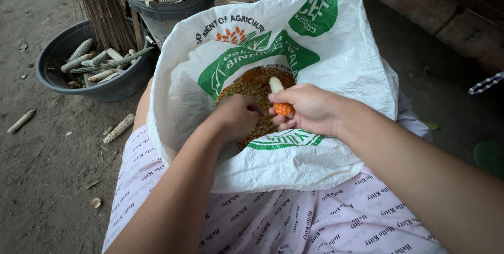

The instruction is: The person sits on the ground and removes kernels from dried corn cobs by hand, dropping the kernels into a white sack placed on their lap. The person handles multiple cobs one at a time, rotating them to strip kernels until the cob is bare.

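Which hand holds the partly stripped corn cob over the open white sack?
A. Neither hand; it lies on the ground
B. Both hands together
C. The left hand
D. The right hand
D. The right hand grips the corn cob, its bare pale tip pointing up and orange kernels left at its base, over the white sack; the left hand is curled beside it above the loose kernels, not on the cob.

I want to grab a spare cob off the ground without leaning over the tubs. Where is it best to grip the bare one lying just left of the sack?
Grip the bare cob across its middle, coming from above. It lies flat on the dirt floor, slanted, with open ground on both long sides, so fingers can close around its narrow width.
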